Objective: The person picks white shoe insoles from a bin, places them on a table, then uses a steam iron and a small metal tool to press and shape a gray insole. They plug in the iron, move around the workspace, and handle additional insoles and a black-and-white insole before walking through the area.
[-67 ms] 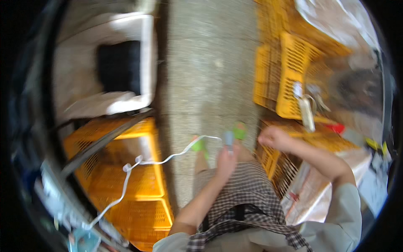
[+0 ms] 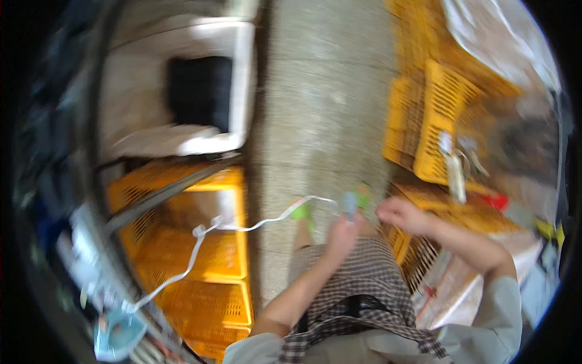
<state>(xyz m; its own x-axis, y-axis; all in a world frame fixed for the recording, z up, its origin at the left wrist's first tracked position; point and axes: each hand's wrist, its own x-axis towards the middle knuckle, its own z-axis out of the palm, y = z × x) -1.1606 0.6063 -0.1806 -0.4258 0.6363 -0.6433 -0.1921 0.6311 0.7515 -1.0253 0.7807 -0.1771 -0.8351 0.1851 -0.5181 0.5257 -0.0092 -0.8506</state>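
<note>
My left hand [image 2: 343, 235] is closed around a small grey-blue object [image 2: 350, 202] that sticks out past the fingers; blur hides its kind. A white cord or strap [image 2: 267, 223] with a knot-like bunch in it runs from beside that object across to the bench at the left. Whether the two are joined is unclear. To the right, my right hand [image 2: 400, 215] is raised with its fingers curled together, near the yellow crates. Anything inside those fingers is hidden.
Yellow crates [image 2: 242, 267] stand under a dark bar at the left, below a white-lined bin [image 2: 244, 91] holding black cloth [image 2: 200, 91]. More yellow crates [image 2: 431, 121] line the right side. A light blue tray [image 2: 118, 337] sits at lower left. Between them runs a concrete floor [image 2: 321, 109].
The whole view has shifted, so the surroundings sit farther right and slightly lower. My left hand still grips the grey-blue object. My right hand has come closer to the left one.
</note>
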